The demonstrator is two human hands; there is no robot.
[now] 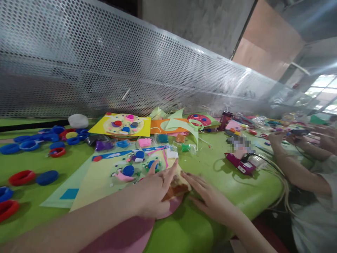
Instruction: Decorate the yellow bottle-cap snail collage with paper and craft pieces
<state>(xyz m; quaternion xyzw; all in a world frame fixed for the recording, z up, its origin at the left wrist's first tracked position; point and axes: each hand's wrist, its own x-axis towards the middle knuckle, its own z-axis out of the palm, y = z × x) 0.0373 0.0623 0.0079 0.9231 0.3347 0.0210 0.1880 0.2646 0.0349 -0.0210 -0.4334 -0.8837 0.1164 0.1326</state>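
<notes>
A pale yellow craft sheet [91,182] lies on the green table, with blue bottle caps [128,170], a pink clay shape [124,177] and small dots on it. My left hand [155,188] rests over its right part, index finger stretched toward a small white piece [172,154] at the upper right corner. My right hand [206,196] has its fingers extended, the tips touching the sheet's right edge beside a brown clay patch [179,189]. Neither hand visibly grips anything. The left forearm covers the sheet's lower part.
Blue and red rings and caps [22,177] lie at left. Clay packets [144,142] and a yellow decorated card [144,128] sit behind the sheet. A magenta power strip [240,165] with cables lies at right, near another person's arms [289,168]. A perforated metal panel [131,70] borders the table.
</notes>
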